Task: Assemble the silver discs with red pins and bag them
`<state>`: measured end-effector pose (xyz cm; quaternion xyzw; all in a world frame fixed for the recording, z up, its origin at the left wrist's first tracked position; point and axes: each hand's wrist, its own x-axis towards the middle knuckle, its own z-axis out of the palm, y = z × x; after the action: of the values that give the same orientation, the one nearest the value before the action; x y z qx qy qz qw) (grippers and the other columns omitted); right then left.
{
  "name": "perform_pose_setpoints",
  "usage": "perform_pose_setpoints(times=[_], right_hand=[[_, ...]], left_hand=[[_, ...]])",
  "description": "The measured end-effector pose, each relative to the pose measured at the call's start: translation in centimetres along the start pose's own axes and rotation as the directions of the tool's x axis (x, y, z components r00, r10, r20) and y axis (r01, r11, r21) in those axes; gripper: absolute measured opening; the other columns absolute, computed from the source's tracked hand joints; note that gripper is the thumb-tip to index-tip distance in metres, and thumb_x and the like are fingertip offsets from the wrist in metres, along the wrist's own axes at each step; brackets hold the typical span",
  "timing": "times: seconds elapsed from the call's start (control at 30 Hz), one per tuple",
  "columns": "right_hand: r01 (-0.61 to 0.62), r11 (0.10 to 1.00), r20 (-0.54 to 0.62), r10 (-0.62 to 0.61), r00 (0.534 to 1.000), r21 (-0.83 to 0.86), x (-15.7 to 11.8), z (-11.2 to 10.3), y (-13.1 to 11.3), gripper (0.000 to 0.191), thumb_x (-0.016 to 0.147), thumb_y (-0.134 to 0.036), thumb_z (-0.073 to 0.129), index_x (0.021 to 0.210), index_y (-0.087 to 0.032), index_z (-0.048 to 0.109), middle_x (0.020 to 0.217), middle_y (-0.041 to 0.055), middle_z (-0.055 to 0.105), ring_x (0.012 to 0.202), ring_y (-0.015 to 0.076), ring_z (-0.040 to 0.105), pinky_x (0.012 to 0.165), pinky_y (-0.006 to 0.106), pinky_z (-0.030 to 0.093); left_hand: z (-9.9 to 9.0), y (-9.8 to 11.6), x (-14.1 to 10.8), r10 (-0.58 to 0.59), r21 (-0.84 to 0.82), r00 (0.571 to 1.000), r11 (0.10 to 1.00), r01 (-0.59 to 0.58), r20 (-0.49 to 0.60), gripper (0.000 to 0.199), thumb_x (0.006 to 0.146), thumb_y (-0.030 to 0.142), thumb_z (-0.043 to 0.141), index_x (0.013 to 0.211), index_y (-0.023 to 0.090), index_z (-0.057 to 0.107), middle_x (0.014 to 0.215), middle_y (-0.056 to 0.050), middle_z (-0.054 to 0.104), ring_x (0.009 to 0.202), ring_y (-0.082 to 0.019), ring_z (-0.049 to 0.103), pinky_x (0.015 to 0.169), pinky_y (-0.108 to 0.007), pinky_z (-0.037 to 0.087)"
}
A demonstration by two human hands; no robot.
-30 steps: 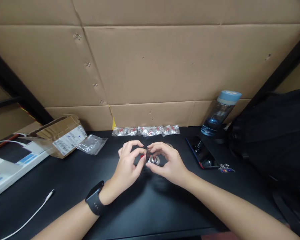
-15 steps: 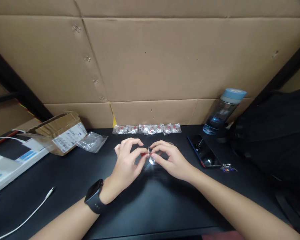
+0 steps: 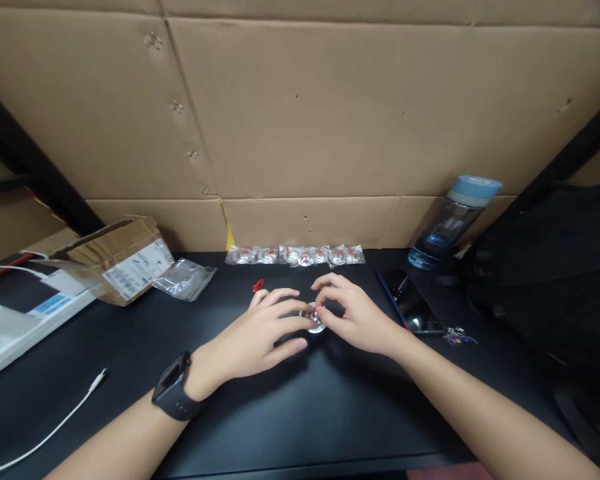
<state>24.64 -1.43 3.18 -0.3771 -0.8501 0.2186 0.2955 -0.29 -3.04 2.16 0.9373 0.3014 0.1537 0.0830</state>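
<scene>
A small round silver disc point(image 3: 318, 327) with a red piece at its centre is on the black table between my hands. The thumb and forefinger of my right hand point(image 3: 353, 313) are pinched at its red centre, partly covering it. My left hand point(image 3: 265, 333), wearing a black watch point(image 3: 173, 385) on the wrist, is spread from the left, with fingertips at the disc's left edge. A loop of red string point(image 3: 258, 285) lies just beyond my left hand. Several silver discs in clear wrappers point(image 3: 304, 256) are lined up at the back.
On the left are an opened cardboard box point(image 3: 120, 260), a clear plastic bag point(image 3: 186, 279), a white power strip point(image 3: 40, 330) and a white cable point(image 3: 65, 430). To the right stand a phone point(image 3: 413, 303), a water bottle point(image 3: 450, 223) and a black bag point(image 3: 550, 280). Cardboard walls the back.
My left hand has gone from a pinch to spread fingers. The red string now lies on the table behind it. My right hand remains at the silver disc, which shows more fully.
</scene>
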Motion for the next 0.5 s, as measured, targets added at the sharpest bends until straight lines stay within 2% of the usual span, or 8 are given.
perform_pose_setpoints(times=[0.07, 0.2, 0.37, 0.5], right_hand=[[0.003, 0.999, 0.01, -0.004, 1.0, 0.05, 0.11, -0.1, 0.06, 0.011, 0.091, -0.015, 0.065, 0.082, -0.021, 0.067, 0.12, 0.0067, 0.062, 0.111, 0.021, 0.063, 0.101, 0.039, 0.048], [0.012, 0.995, 0.013, -0.013, 1.0, 0.102, 0.2, -0.06, 0.15, 0.011, 0.093, -0.018, 0.064, 0.083, -0.021, 0.067, 0.12, 0.006, 0.063, 0.109, 0.0202, 0.064, 0.1, 0.038, 0.048], [0.021, 0.997, -0.006, -0.021, 1.0, 0.073, 0.12, 0.0, 0.23, 0.011, 0.091, -0.015, 0.064, 0.083, -0.021, 0.067, 0.122, 0.0064, 0.063, 0.115, 0.0216, 0.063, 0.105, 0.04, 0.047], [0.001, 0.999, -0.037, 0.0, 0.999, 0.036, 0.1, 0.1, 0.44, 0.011, 0.09, -0.015, 0.065, 0.081, -0.021, 0.067, 0.122, 0.0068, 0.063, 0.115, 0.0226, 0.063, 0.105, 0.041, 0.048]], left_hand=[[0.22, -0.01, 0.06, 0.004, 0.036, 1.0, 0.999, -0.005, 0.028, 0.033, 0.104, 0.034, 0.054, 0.136, 0.037, 0.06, 0.149, 0.0, 0.058, 0.146, -0.029, 0.038, 0.112, -0.05, 0.03], [0.58, 0.28, 0.15, 0.001, 0.056, 1.0, 0.998, -0.001, -0.006, 0.037, 0.103, 0.027, 0.055, 0.139, 0.036, 0.059, 0.159, -0.002, 0.047, 0.147, -0.029, 0.037, 0.113, -0.051, 0.031], [0.86, 0.38, 0.21, 0.015, 0.027, 1.0, 1.0, -0.015, 0.022, 0.041, 0.105, 0.026, 0.051, 0.145, 0.033, 0.054, 0.151, -0.003, 0.057, 0.149, -0.026, 0.038, 0.115, -0.048, 0.032], [0.98, 0.19, 0.15, 0.006, 0.057, 0.999, 0.998, -0.009, 0.053, 0.046, 0.106, 0.032, 0.05, 0.152, 0.033, 0.047, 0.154, -0.005, 0.055, 0.151, -0.03, 0.035, 0.115, -0.052, 0.032]])
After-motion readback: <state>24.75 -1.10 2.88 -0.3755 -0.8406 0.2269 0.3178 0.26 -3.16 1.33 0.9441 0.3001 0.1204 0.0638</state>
